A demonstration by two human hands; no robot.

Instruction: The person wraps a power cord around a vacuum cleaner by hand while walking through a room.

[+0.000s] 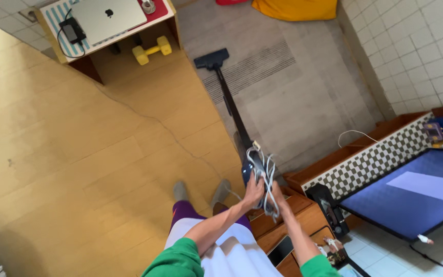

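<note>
Green sleeves are seen at the lower edge, with both forearms extended forward. The left hand (255, 191) is closed around the upper body of the stick vacuum cleaner (232, 110), fingers wrapped on the handle zone. The right hand (278, 197) is placed just beside it, fingers curled into the bundled grey-white power cord (265, 177) that is looped against the handle. The vacuum is held tilted, its tube running away from the hands. Beyond, the dark floor head (211, 58) is rested on the grey rug (293, 92). Farther off, a yellow dumbbell (151, 50) is located under a low table (85, 56) carrying a closed laptop (107, 19).
</note>
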